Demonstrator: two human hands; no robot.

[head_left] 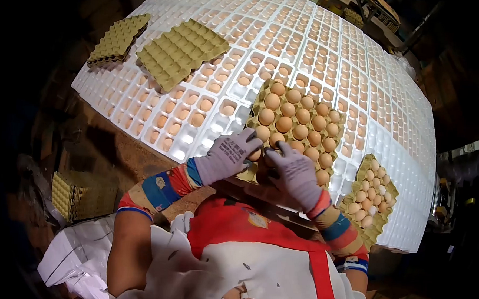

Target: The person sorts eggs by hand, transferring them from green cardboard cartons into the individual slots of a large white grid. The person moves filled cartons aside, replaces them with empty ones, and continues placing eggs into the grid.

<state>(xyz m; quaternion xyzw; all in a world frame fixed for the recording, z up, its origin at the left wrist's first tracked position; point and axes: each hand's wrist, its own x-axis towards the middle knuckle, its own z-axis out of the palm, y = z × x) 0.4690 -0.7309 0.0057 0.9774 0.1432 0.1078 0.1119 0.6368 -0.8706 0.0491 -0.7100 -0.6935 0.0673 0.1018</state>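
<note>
A pulp egg tray [335, 134] full of brown eggs [284, 123] lies on white foam trays in front of me. My left hand [231, 155], in a grey-white glove with dark fingertips, is at the tray's near left corner, its fingers curled round an egg [255, 154]. Beside it, my right hand [293, 169], gloved alike, reaches over the near rows with bent fingers. What lies under the right palm is hidden in shadow.
White foam trays [211, 123] cover the table, many holding eggs. Inverted pulp trays [182, 52] and a stack of them [118, 37] sit at left. A part-filled pulp tray [384, 225] rests at right. More stacked trays [82, 195] stand lower left.
</note>
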